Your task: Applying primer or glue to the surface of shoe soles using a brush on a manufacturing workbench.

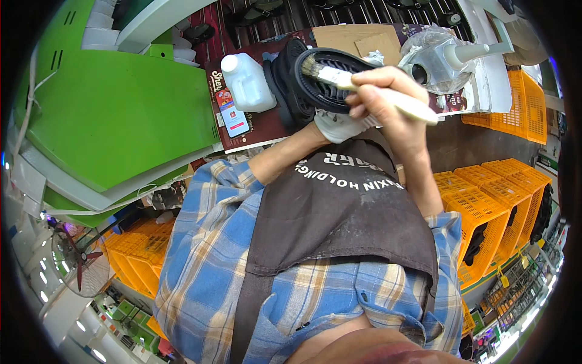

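Note:
My bare right hand point(394, 100) is closed around the pale handle of a paintbrush point(418, 109). The brush's bristles touch the upper left rim of a black shoe sole point(330, 92), whose ribbed inner side faces up. Underneath the sole's near edge is my left hand point(344, 126) in a white glove, gripping it; most of its fingers are hidden by the sole. More black soles point(284, 85) lie stacked just to the left, partly covered by the held one. A whitish plastic jug point(250, 85) stands beside that stack.
A lit phone point(233, 117) lies near the jug on the dark red table cover. Cardboard point(348, 37) sits at the back, and a clear bottle in plastic wrap point(441, 64) at right. A green machine housing point(115, 115) borders the left; orange crates point(479, 212) stand right.

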Available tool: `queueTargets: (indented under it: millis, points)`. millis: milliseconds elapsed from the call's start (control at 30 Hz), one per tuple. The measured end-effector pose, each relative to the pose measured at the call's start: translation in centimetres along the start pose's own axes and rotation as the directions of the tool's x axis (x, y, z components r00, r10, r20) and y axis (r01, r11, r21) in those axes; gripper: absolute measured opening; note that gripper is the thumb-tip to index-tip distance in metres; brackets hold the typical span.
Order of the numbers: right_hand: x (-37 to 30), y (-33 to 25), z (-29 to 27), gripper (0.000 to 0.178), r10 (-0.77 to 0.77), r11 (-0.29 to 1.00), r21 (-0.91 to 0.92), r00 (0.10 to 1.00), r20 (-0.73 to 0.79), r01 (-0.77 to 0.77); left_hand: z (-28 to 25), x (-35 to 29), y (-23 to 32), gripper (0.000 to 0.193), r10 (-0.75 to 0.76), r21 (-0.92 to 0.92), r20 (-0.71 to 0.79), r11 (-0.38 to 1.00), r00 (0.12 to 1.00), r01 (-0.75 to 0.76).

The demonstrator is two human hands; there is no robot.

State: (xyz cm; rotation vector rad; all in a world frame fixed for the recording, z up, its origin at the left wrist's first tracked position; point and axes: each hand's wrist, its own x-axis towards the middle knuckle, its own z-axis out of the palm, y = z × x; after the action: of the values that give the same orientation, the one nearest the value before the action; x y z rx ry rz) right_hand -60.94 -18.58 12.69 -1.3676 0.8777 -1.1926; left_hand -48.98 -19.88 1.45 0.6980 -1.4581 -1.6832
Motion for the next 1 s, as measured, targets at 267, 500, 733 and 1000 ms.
queueTargets:
  millis: [267,500,733,1000]
  points:
    - [4.2,1.2,-8.7,0.022,0.212,0.976,-0.104,0.937,0.278,-0.190,-1.4,0.5,5.0,0.055,-0.189,0.087,0.392,0.982,0.900,0.168]
    - [3.6,-0.4,-11.0,0.026,0.348,0.937,-0.139,0.810,0.472,-0.322,-3.6,0.3,3.2,0.056,-0.302,-0.071,0.413,0.930,0.859,0.361]
    - [3.1,-0.2,-12.0,0.015,0.057,0.936,-0.325,0.851,0.523,0.136,-3.8,0.9,4.2,0.068,-0.394,-0.775,0.287,0.440,0.873,0.454]
    - [1.8,1.9,-13.7,0.018,0.063,0.834,-0.550,0.987,0.149,0.030,-3.7,0.8,3.9,0.058,-0.414,-0.711,0.262,0.528,0.872,0.464]
